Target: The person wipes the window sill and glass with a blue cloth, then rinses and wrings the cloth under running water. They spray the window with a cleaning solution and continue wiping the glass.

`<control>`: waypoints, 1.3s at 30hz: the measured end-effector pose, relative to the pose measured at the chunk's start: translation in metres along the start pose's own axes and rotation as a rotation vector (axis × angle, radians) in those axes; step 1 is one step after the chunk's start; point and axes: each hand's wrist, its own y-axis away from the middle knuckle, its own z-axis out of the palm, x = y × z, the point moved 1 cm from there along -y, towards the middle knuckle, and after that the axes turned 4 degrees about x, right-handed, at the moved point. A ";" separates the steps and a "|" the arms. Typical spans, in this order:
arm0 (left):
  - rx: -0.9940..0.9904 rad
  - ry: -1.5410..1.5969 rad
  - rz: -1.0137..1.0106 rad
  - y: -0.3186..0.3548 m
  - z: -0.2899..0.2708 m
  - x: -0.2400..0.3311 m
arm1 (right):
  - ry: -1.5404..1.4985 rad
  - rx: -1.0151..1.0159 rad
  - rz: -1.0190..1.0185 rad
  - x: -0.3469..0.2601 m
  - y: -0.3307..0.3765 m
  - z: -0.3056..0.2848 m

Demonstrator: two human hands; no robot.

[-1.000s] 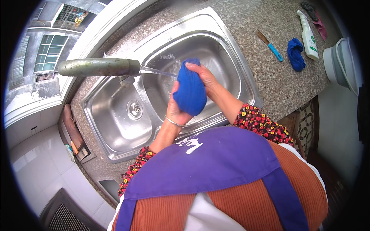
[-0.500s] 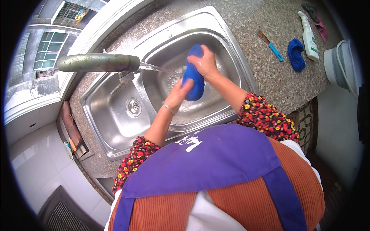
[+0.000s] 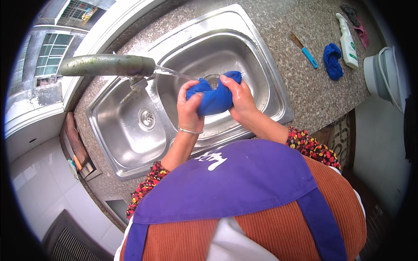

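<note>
Over the right basin of a steel double sink (image 3: 274,87), a blue cloth (image 3: 214,101) is bunched between my two hands. My left hand (image 3: 188,104) grips its left end, thumb on top. The other end is in my right hand (image 3: 240,96), wet and with its thumb pressed on the cloth. Between the hands the cloth sags into a U shape. Water (image 3: 172,73) runs from the tap (image 3: 109,66) toward the cloth's left end. Both hands' fingertips are partly hidden by the cloth.
On the granite counter (image 3: 278,26) to the right lie a blue-handled scraper or brush (image 3: 309,57), another blue cloth (image 3: 332,61) and a white spray bottle (image 3: 347,43). A white and grey appliance or container (image 3: 379,74) stands at the far right. The left basin's drain (image 3: 147,118) shows.
The cloth has gone from a long, nearly upright bundle to a wide sagging one. My left hand moved left and my right hand came lower, so the hands are level.
</note>
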 end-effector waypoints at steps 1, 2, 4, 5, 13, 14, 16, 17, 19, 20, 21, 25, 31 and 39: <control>0.040 -0.261 0.137 0.002 0.009 0.005 | 0.019 0.012 0.135 0.002 -0.008 -0.002; -0.047 -0.596 0.502 0.005 0.020 0.011 | 0.014 -0.026 0.232 0.004 -0.015 -0.003; -0.212 -0.855 0.855 0.008 0.041 0.019 | 0.092 -0.170 0.460 0.002 -0.028 0.001; -0.303 -0.978 1.000 0.009 0.050 0.023 | 0.204 -0.267 0.491 0.000 -0.034 0.004; -0.792 -1.672 1.440 0.025 0.069 0.001 | 1.357 -0.992 0.170 -0.013 -0.058 0.046; -0.860 -1.779 1.428 0.027 0.067 -0.010 | 1.413 -0.987 0.218 -0.009 -0.055 0.045; -0.957 -1.916 1.435 0.027 0.062 -0.032 | 1.568 -1.011 0.009 0.002 -0.047 0.039; -0.988 -1.943 1.460 0.024 0.060 -0.042 | 1.650 -1.040 -0.100 0.008 -0.045 0.035; -1.051 -1.944 1.426 0.019 0.056 -0.058 | 1.738 -0.968 -0.101 0.016 -0.044 0.027; -1.079 -1.917 1.371 0.015 0.054 -0.065 | 1.764 -0.934 -0.083 0.020 -0.046 0.025; -1.177 -1.906 1.266 0.011 0.051 -0.071 | 1.793 -0.895 -0.062 0.023 -0.048 0.022; -1.408 -2.076 1.116 -0.009 0.036 -0.089 | 1.850 -0.846 -0.208 0.034 -0.062 0.022; -1.322 -1.866 0.717 -0.020 0.020 -0.103 | 1.961 -0.867 -0.220 0.057 -0.071 0.010; -0.937 -1.528 1.231 -0.026 0.006 -0.027 | 1.336 -0.406 0.058 0.019 -0.108 0.004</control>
